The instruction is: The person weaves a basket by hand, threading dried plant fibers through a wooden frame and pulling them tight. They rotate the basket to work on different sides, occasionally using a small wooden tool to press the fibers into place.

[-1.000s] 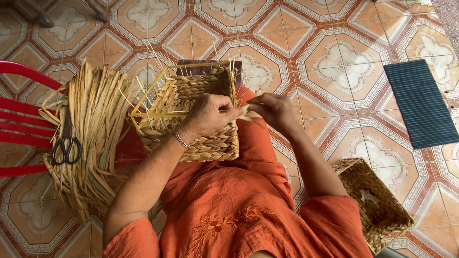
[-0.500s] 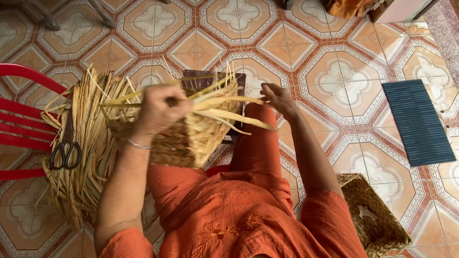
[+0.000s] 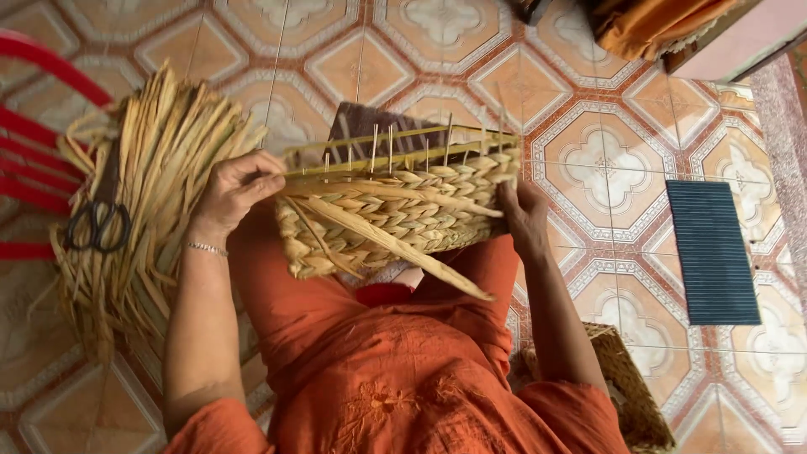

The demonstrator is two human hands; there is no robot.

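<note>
Patterned orange tiles underfoot; half-woven straw basket (image 3: pixel 395 210) is gripped over the lap, left hand (image 3: pixel 231 189) clenched on its rim, right hand (image 3: pixel 523 214) grasping the opposite end. Judged light, springy, best held by rim. Scissors (image 3: pixel 97 225) left of basket.

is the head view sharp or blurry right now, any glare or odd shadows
Head view: even, soft daylight, no hard shadows; the woven basket and both hands, left and right, look fairly sharp; slight sheen on the floor tiles; the edges bend a little, as with a wide lens.
</note>
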